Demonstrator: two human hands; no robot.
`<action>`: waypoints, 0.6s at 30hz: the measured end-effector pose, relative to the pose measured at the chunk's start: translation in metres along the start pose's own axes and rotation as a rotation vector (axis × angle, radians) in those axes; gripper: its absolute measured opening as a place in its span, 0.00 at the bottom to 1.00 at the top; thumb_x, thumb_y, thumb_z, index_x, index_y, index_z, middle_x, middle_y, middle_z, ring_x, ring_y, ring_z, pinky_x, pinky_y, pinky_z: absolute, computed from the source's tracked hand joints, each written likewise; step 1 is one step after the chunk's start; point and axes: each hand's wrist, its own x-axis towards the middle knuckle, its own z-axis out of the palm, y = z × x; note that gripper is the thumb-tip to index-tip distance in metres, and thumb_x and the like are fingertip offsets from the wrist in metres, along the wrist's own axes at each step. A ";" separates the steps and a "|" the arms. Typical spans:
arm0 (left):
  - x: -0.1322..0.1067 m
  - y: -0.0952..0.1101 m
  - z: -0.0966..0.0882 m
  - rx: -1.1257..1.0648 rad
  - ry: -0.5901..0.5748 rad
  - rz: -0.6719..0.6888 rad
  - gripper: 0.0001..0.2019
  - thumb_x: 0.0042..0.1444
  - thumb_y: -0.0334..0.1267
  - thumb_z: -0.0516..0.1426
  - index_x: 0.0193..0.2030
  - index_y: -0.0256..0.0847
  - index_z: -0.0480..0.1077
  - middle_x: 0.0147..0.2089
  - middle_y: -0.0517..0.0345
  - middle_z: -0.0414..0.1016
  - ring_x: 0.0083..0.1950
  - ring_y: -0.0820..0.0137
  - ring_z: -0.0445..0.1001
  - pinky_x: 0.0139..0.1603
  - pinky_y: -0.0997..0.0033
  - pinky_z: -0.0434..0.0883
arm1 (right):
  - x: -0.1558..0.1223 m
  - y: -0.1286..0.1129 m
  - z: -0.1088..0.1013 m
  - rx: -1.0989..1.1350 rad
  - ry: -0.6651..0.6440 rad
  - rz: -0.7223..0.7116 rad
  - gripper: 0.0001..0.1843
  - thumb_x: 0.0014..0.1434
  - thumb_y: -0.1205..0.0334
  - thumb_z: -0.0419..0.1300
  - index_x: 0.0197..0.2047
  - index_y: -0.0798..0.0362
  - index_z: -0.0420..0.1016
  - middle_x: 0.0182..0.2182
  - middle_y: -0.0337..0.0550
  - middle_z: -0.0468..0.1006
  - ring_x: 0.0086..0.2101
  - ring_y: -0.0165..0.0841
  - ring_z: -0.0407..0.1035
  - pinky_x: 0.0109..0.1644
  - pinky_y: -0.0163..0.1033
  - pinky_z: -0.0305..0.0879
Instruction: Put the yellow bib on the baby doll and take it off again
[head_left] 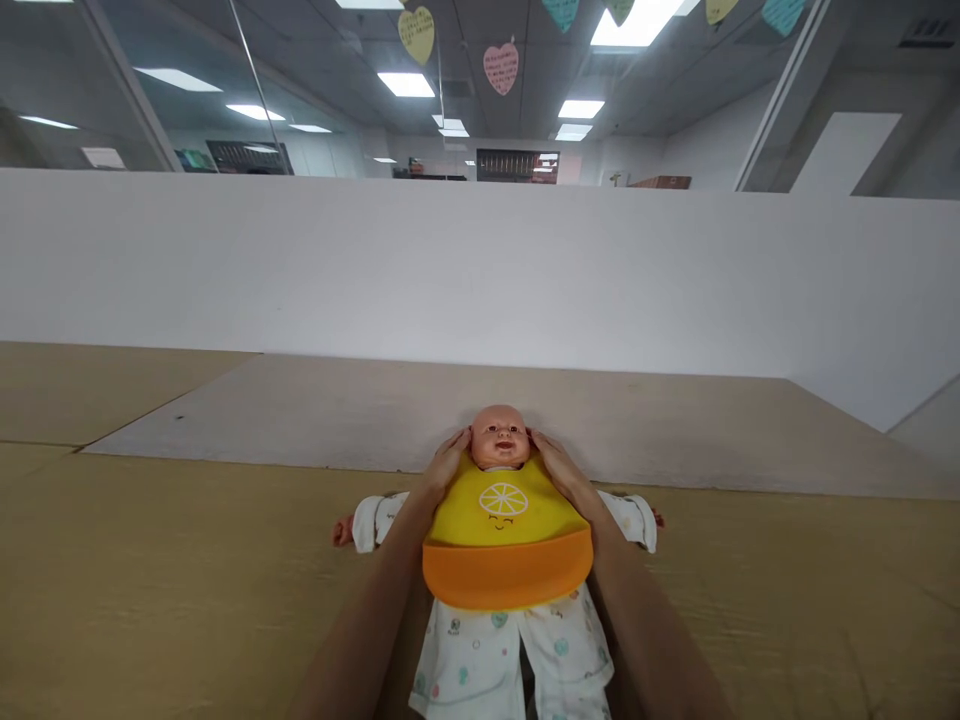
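A baby doll lies on its back on a tan surface, in white patterned clothes. A yellow bib with an orange pocket and a lemon print covers its chest. My left hand rests at the left side of the doll's neck, at the bib's top edge. My right hand rests at the right side of the neck. Both hands' fingertips reach behind the neck and are hidden, so what they grip does not show.
The tan mat spreads under the doll, with a grey mat behind it. A white partition wall stands beyond. Paper hearts hang from the ceiling.
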 end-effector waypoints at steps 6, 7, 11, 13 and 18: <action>-0.005 0.002 0.004 -0.168 -0.101 -0.073 0.28 0.52 0.57 0.57 0.53 0.40 0.73 0.60 0.48 0.71 0.63 0.55 0.66 0.65 0.55 0.60 | -0.003 0.000 -0.002 -0.057 0.004 -0.024 0.22 0.57 0.51 0.55 0.46 0.60 0.75 0.49 0.46 0.76 0.52 0.33 0.64 0.60 0.37 0.55; -0.006 0.003 0.004 -0.188 -0.115 -0.094 0.28 0.53 0.58 0.56 0.54 0.40 0.72 0.60 0.48 0.71 0.63 0.56 0.66 0.65 0.55 0.61 | -0.004 -0.001 -0.002 -0.051 -0.013 -0.018 0.23 0.58 0.50 0.54 0.46 0.61 0.75 0.48 0.47 0.76 0.52 0.33 0.64 0.59 0.38 0.55; -0.008 0.006 0.006 -0.227 -0.116 -0.132 0.28 0.57 0.57 0.53 0.58 0.41 0.69 0.62 0.48 0.69 0.63 0.58 0.66 0.65 0.58 0.62 | -0.004 -0.004 0.002 -0.020 -0.043 -0.020 0.26 0.58 0.46 0.54 0.45 0.62 0.75 0.45 0.48 0.78 0.49 0.34 0.67 0.57 0.40 0.59; -0.009 0.007 0.007 -0.232 -0.120 -0.129 0.29 0.56 0.57 0.54 0.58 0.41 0.69 0.62 0.48 0.69 0.64 0.58 0.66 0.64 0.58 0.63 | -0.004 -0.005 0.004 0.001 -0.020 -0.024 0.26 0.56 0.44 0.56 0.42 0.60 0.76 0.44 0.48 0.79 0.47 0.35 0.69 0.56 0.41 0.60; -0.015 0.007 0.009 -0.213 -0.088 -0.128 0.29 0.55 0.58 0.55 0.57 0.40 0.70 0.59 0.47 0.72 0.62 0.56 0.68 0.63 0.55 0.64 | -0.016 -0.006 0.009 0.106 -0.014 0.003 0.26 0.52 0.41 0.60 0.40 0.56 0.79 0.44 0.46 0.80 0.48 0.38 0.71 0.57 0.43 0.62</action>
